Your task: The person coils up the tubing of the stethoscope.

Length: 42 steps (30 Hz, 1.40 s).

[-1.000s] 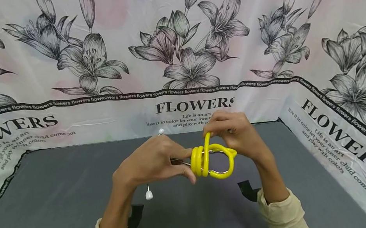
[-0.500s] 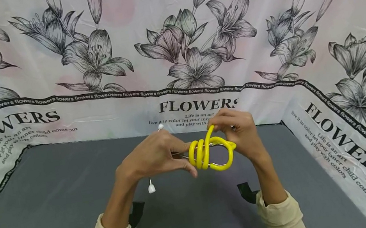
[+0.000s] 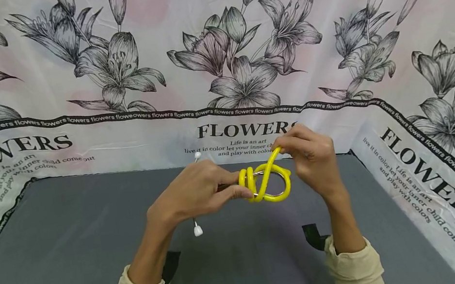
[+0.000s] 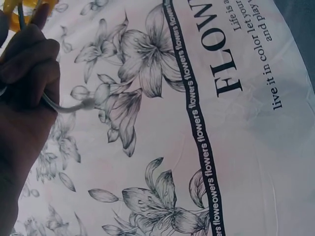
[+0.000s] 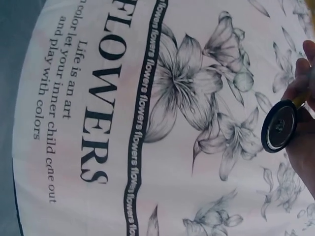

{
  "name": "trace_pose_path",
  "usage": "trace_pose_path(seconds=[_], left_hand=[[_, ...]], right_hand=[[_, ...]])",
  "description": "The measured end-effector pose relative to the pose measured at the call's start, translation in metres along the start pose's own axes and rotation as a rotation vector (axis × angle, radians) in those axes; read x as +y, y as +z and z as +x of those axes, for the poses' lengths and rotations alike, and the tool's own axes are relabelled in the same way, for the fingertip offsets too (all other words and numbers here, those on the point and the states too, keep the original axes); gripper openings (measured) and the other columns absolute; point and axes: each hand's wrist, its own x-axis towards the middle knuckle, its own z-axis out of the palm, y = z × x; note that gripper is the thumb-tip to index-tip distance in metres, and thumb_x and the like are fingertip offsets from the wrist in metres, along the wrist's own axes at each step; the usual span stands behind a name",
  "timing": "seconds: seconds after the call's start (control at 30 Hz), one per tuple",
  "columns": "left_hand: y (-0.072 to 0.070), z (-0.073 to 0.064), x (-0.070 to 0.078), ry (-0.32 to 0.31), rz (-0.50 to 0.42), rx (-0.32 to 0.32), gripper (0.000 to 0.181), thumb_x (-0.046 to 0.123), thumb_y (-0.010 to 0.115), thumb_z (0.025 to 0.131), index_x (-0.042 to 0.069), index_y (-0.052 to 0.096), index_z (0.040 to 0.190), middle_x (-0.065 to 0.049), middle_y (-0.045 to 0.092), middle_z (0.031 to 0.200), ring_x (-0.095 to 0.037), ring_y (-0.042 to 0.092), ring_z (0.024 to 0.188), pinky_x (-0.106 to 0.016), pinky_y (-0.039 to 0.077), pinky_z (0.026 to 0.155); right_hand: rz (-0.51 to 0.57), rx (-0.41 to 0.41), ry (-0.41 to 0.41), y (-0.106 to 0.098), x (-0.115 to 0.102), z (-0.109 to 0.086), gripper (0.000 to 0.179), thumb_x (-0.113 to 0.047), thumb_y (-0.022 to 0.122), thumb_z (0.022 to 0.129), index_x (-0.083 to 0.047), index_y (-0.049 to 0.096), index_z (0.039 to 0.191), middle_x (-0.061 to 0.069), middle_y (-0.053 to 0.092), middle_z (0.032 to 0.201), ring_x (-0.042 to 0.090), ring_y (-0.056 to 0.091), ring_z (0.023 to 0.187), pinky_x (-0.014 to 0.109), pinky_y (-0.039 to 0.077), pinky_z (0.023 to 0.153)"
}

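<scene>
Both hands hold a stethoscope with yellow tubing up in front of the person. My left hand grips its metal ear tubes, whose white ear tips poke out above and below the hand. Past the left thumb, tubing is coiled round the metal, with a rounded loop at its right end. My right hand pinches a strand of tubing and draws it up and right. In the right wrist view the round chest piece with a black rim sticks out from that hand. One curved ear tube shows in the left wrist view.
A dark grey tabletop lies below the hands. Behind and at the sides hangs a white floral cloth with "FLOWERS" lettering. Black straps show near both beige sleeves.
My right hand has moved right and slightly up, pulling its strand into a longer slant. Fewer coils show beside the left thumb. The left hand has shifted slightly up and right.
</scene>
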Motion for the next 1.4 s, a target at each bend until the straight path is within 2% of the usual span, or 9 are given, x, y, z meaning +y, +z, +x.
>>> trace_pose_path(seconds=[0.17, 0.3, 0.47, 0.63, 0.8, 1.0, 1.23, 1.3, 1.4], left_hand=[[-0.003, -0.002, 0.0, -0.078, 0.067, 0.038, 0.02, 0.037, 0.077, 0.094, 0.019, 0.084, 0.09, 0.013, 0.028, 0.057, 0.0, 0.022, 0.051, -0.017, 0.02, 0.05], [-0.001, 0.0, 0.004, -0.104, 0.105, -0.003, 0.025, 0.043, 0.075, 0.093, 0.02, 0.083, 0.089, 0.013, 0.027, 0.057, -0.001, 0.023, 0.051, -0.017, 0.019, 0.05], [0.003, 0.003, 0.007, -0.148, 0.15, -0.062, 0.033, 0.049, 0.073, 0.094, 0.018, 0.083, 0.092, 0.011, 0.027, 0.057, -0.002, 0.024, 0.051, -0.017, 0.019, 0.05], [0.004, 0.003, 0.009, -0.071, 0.073, -0.079, 0.029, 0.045, 0.077, 0.092, 0.018, 0.085, 0.095, 0.012, 0.028, 0.055, 0.0, 0.022, 0.047, -0.016, 0.019, 0.049], [0.003, 0.002, 0.009, 0.041, 0.073, -0.021, 0.025, 0.042, 0.08, 0.091, 0.018, 0.081, 0.085, 0.013, 0.031, 0.056, 0.003, 0.023, 0.049, -0.015, 0.022, 0.05], [-0.001, 0.0, 0.003, 0.077, -0.011, 0.024, 0.018, 0.034, 0.085, 0.088, 0.017, 0.08, 0.09, 0.014, 0.031, 0.058, 0.005, 0.025, 0.051, -0.015, 0.023, 0.053], [-0.002, -0.002, -0.003, -0.031, -0.029, 0.129, 0.033, 0.035, 0.091, 0.079, 0.016, 0.084, 0.105, 0.013, 0.059, 0.06, 0.004, 0.035, 0.05, -0.017, 0.034, 0.051], [-0.002, -0.003, -0.004, -0.084, -0.013, 0.171, 0.032, 0.037, 0.091, 0.078, 0.017, 0.083, 0.102, 0.014, 0.052, 0.058, 0.003, 0.033, 0.051, -0.017, 0.032, 0.052], [-0.002, -0.004, -0.005, -0.149, 0.001, 0.229, 0.03, 0.037, 0.091, 0.079, 0.015, 0.082, 0.098, 0.013, 0.039, 0.054, 0.0, 0.029, 0.048, -0.018, 0.027, 0.05]], right_hand=[[-0.035, 0.064, -0.082, -0.003, -0.01, 0.007, 0.029, 0.025, 0.064, 0.087, 0.0, 0.079, 0.084, 0.014, 0.068, 0.077, 0.019, 0.057, 0.072, 0.008, 0.046, 0.072], [-0.084, 0.089, -0.155, 0.0, -0.022, 0.012, 0.027, 0.023, 0.066, 0.087, -0.001, 0.079, 0.085, 0.013, 0.067, 0.077, 0.023, 0.057, 0.073, 0.01, 0.046, 0.075], [-0.145, 0.091, -0.18, 0.005, -0.029, 0.013, 0.028, 0.022, 0.065, 0.088, -0.003, 0.078, 0.086, 0.012, 0.067, 0.078, 0.024, 0.054, 0.074, 0.014, 0.044, 0.075], [-0.105, 0.03, -0.164, 0.007, -0.019, 0.01, 0.035, 0.025, 0.056, 0.09, -0.002, 0.078, 0.088, 0.013, 0.068, 0.079, 0.023, 0.055, 0.073, 0.011, 0.045, 0.075], [0.013, -0.071, -0.102, 0.011, 0.001, 0.004, 0.034, 0.026, 0.059, 0.089, -0.002, 0.078, 0.088, 0.011, 0.069, 0.08, 0.019, 0.06, 0.07, 0.008, 0.05, 0.074], [0.161, -0.208, 0.001, 0.021, 0.018, -0.004, 0.026, 0.024, 0.063, 0.088, 0.004, 0.077, 0.095, 0.013, 0.072, 0.083, 0.017, 0.062, 0.071, 0.013, 0.051, 0.07], [0.109, -0.359, 0.217, 0.027, 0.009, -0.012, 0.02, 0.012, 0.073, 0.089, 0.005, 0.076, 0.107, 0.016, 0.078, 0.095, 0.02, 0.073, 0.084, 0.023, 0.06, 0.078], [0.06, -0.388, 0.279, 0.029, 0.003, -0.012, 0.01, 0.007, 0.07, 0.094, 0.005, 0.075, 0.102, 0.016, 0.075, 0.087, 0.021, 0.068, 0.075, 0.025, 0.056, 0.071], [0.061, -0.432, 0.356, 0.032, -0.004, -0.012, 0.011, 0.003, 0.064, 0.1, 0.006, 0.075, 0.104, 0.016, 0.073, 0.082, 0.02, 0.063, 0.068, 0.024, 0.053, 0.065]])
